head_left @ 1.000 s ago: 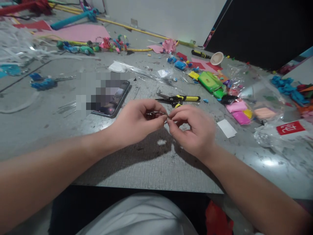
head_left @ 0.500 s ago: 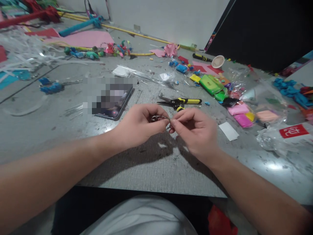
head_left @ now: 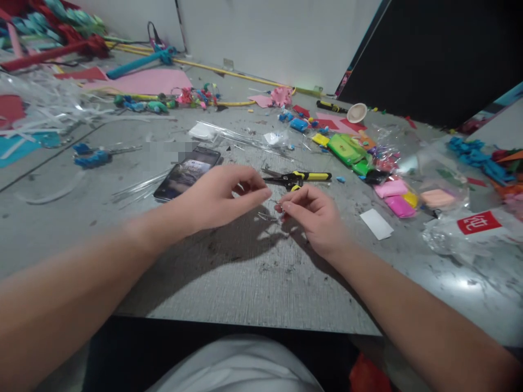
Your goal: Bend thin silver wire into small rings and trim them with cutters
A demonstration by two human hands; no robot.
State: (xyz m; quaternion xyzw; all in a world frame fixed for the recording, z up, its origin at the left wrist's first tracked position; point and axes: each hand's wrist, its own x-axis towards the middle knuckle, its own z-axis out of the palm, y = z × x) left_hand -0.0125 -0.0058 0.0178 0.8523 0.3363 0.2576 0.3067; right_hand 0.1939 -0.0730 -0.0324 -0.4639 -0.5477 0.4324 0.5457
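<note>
My left hand [head_left: 220, 197] hovers over the grey table [head_left: 253, 283] with its fingertips pinched together, and I see nothing between them. My right hand [head_left: 314, 216] is just to the right, thumb and forefinger pinched on one end of a thin silvery wire piece [head_left: 268, 216]. The wire hangs low over the table between the two hands. Yellow-handled pliers [head_left: 300, 177] lie just behind my fingers. A phone [head_left: 186, 173] lies beyond my left hand.
Packets of coloured clay [head_left: 391, 189] and a green packet [head_left: 345, 148] lie at the right with clear plastic bags [head_left: 469, 228]. A white card [head_left: 376, 224] lies by my right hand. Clear strips, blue clips [head_left: 92, 157] and coloured paper scraps litter the left and back.
My hands were pinched together on the wire; they have drawn apart and lowered. The wire now stays with my right fingers. The camera has tipped, so the table looks shifted.
</note>
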